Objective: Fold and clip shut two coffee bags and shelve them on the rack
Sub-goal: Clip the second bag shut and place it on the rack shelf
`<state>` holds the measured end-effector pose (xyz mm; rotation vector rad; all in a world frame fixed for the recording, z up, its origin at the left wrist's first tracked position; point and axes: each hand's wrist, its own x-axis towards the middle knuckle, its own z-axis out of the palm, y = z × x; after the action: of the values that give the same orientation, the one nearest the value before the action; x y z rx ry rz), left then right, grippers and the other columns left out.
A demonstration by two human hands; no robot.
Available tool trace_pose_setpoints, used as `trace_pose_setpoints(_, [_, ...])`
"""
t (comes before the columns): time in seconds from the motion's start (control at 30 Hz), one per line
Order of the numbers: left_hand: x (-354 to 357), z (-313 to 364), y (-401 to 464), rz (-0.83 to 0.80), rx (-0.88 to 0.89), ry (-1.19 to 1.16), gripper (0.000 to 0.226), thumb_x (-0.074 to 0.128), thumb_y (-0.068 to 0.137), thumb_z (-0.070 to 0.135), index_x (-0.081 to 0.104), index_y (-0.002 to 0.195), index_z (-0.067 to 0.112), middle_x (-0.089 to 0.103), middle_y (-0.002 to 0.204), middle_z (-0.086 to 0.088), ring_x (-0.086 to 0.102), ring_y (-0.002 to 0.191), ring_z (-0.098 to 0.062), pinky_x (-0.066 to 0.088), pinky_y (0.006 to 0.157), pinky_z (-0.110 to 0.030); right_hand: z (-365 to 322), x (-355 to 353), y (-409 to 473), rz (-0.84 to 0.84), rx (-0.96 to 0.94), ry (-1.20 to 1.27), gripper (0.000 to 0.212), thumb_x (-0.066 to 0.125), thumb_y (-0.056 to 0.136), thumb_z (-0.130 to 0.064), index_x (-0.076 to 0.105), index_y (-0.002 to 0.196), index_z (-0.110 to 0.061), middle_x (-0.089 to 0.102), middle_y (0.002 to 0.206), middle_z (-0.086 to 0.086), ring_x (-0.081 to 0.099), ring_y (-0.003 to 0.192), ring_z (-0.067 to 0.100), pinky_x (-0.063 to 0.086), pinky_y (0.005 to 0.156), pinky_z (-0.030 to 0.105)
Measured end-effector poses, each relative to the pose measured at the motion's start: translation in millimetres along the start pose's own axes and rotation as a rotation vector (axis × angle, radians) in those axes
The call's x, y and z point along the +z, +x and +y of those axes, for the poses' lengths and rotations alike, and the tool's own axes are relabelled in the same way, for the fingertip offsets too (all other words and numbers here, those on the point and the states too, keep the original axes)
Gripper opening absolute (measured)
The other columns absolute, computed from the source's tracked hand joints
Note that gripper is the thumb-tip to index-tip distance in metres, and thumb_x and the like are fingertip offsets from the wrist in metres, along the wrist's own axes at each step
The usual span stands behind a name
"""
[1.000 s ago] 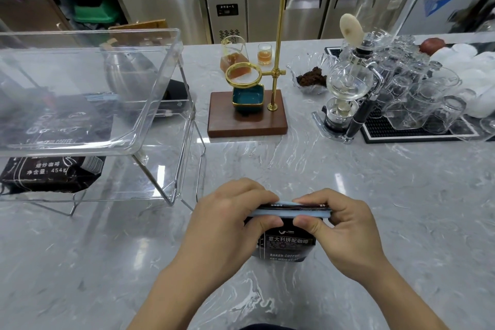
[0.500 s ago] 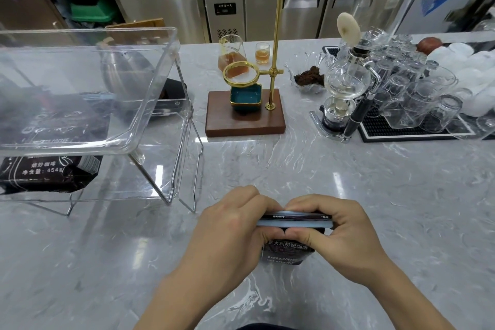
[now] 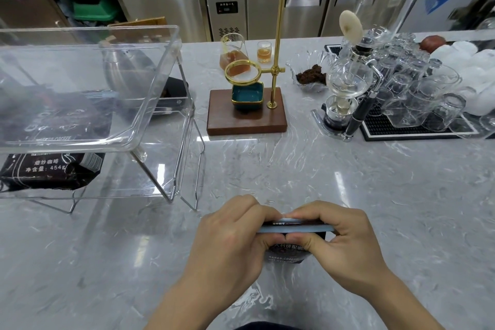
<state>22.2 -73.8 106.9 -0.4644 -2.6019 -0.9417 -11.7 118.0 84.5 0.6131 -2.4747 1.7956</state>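
Now both hands pinch the bag's (image 3: 288, 252) folded top: the left hand (image 3: 233, 233) and right hand (image 3: 345, 238) meet at its middle, thumbs under, fingers over. The fold's long axis runs left to right between them, and the bag stands on the counter (image 3: 388, 195) below the grip. Up and left lies the rack (image 3: 88, 94), nearer the left hand; another bag (image 3: 51, 166) sits on its lower shelf.

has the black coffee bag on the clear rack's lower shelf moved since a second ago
No. The black coffee bag lies in the same spot on the lower shelf of the clear plastic rack, showing below the upper tray's front edge as before.
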Motion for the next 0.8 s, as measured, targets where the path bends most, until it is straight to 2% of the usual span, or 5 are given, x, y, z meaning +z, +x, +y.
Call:
trace_pose_setpoints(0.17, [-3.0, -5.4, -8.4, -0.023, -0.067, -0.123, 0.026, 0.073, 0.083, 0.038, 0.077, 0.099, 0.018, 0.069, 0.086, 0.009, 0.065, 0.077, -0.013, 0.055, 0.062, -0.035, -2.4, -2.4, -7.2, -0.033, 0.022, 0.072, 0.020, 0.080, 0.073, -0.031, 0.077, 0.092, -0.027, 0.077, 0.088, -0.011, 0.074, 0.080, 0.010, 0.056, 0.070, 0.018])
trace_pose_setpoints(0.33, [-2.9, -8.1, -11.2, -0.028, -0.130, -0.178, 0.029, 0.076, 0.081, 0.044, 0.077, 0.098, 0.021, 0.072, 0.091, 0.016, 0.067, 0.084, -0.005, 0.054, 0.072, -0.027, -1.6, -1.1, -9.2, -0.037, 0.056, 0.085, 0.024, 0.079, 0.071, -0.034, 0.075, 0.094, -0.029, 0.078, 0.092, -0.014, 0.075, 0.084, 0.008, 0.055, 0.073, 0.015])
trace_pose_setpoints(0.47, [1.1, -5.3, -11.2, 0.014, -0.155, -0.172, 0.026, 0.076, 0.077, 0.042, 0.077, 0.090, 0.020, 0.074, 0.087, 0.019, 0.068, 0.080, 0.000, 0.051, 0.072, -0.018, 1.3, 0.7, -9.2, -0.030, 0.043, 0.092, 0.019, 0.078, 0.071, -0.029, 0.075, 0.090, -0.028, 0.078, 0.093, -0.015, 0.075, 0.084, 0.007, 0.055, 0.072, 0.014])
trace_pose_setpoints(0.67, [8.2, -6.4, -11.5, 0.075, -0.137, -0.152, 0.015, 0.086, 0.070, 0.022, 0.078, 0.081, 0.016, 0.075, 0.080, 0.015, 0.067, 0.073, -0.002, 0.049, 0.067, -0.014, 3.4, 3.3, -10.2, -0.006, 0.018, 0.054, 0.014, 0.075, 0.071, -0.028, 0.076, 0.085, -0.029, 0.078, 0.090, -0.020, 0.075, 0.080, 0.002, 0.053, 0.068, 0.010])
trace_pose_setpoints(0.8, [5.6, -11.4, -8.8, 0.060, -0.131, -0.256, 0.023, 0.086, 0.073, 0.033, 0.082, 0.092, 0.020, 0.077, 0.083, 0.015, 0.071, 0.076, -0.004, 0.053, 0.069, -0.021, 3.3, 1.7, -7.4, 0.002, 0.042, 0.067, 0.020, 0.078, 0.070, -0.034, 0.078, 0.090, -0.033, 0.077, 0.085, -0.020, 0.074, 0.076, 0.002, 0.053, 0.066, 0.009])
